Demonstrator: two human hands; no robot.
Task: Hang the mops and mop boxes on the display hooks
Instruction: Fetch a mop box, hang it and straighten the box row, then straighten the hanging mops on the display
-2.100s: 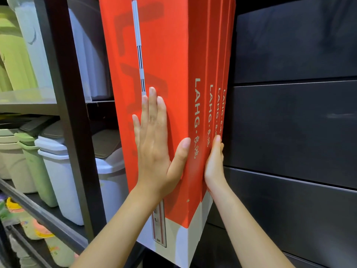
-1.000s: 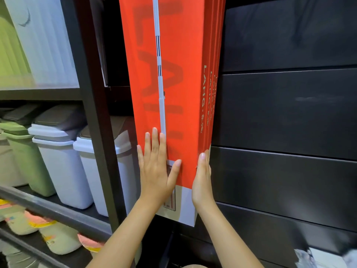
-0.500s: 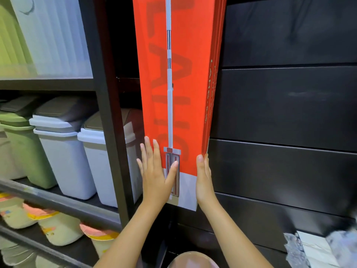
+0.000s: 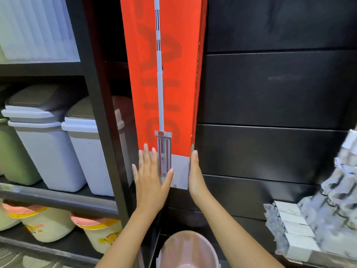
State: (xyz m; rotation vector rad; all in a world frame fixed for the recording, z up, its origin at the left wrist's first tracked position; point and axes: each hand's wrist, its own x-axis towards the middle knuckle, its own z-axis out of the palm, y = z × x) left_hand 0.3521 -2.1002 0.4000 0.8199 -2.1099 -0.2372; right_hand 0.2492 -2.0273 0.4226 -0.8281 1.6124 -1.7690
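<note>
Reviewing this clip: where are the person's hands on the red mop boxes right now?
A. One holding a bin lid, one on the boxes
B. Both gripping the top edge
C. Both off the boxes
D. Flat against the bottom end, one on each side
D: the left hand lies open on the front face and the right hand presses the side edge, both at the white bottom end of the red mop boxes.

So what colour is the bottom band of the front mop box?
White, below the red; mop box, clearest in the head view.

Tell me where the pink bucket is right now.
The pink bucket sits at the bottom centre of the head view, below the hanging red mop boxes, between the person's forearms.
</note>
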